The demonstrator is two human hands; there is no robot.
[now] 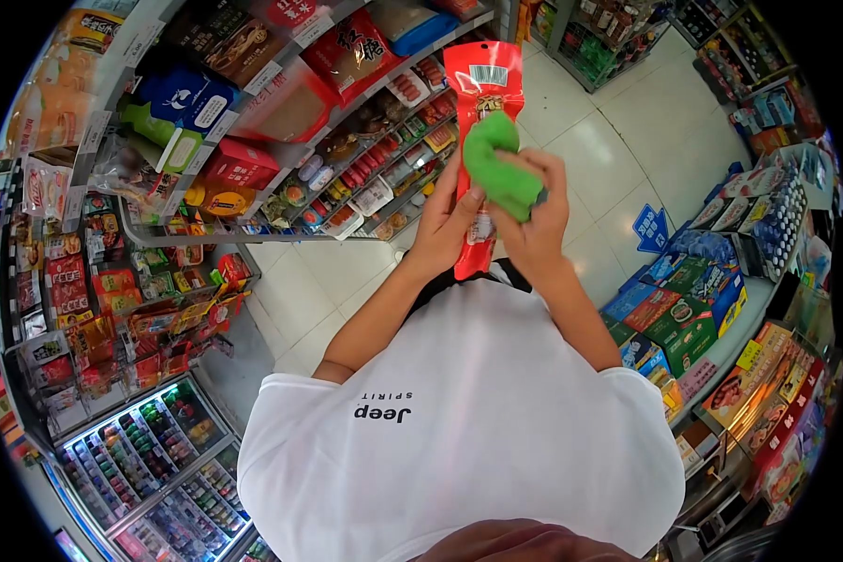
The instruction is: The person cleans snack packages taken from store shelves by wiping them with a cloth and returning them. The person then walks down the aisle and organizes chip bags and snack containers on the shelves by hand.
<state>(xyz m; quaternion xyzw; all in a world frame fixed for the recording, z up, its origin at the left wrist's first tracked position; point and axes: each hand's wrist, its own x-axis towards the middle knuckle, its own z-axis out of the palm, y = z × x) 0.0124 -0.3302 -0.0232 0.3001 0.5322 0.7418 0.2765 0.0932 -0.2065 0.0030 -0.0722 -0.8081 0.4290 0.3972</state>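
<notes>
A long red packet (pixel 485 84) with a barcode at its top end stands out in front of my white shirt. My left hand (pixel 447 225) grips its left edge, with the thumb across its front. In my right hand (pixel 541 229) is a bunched green cloth (pixel 501 173), pressed against the middle of the packet and covering part of its print. The fingers of my right hand are bent around the cloth's right side and are slightly blurred.
Shelves of packaged goods (pixel 253 122) rise at the left, above a lit display of small items (pixel 150 440). Stacked boxes (pixel 670 323) and a counter (pixel 745 328) stand at the right. Pale floor tiles (pixel 618 140) lie beyond my hands, with a blue floor sticker (pixel 652 228).
</notes>
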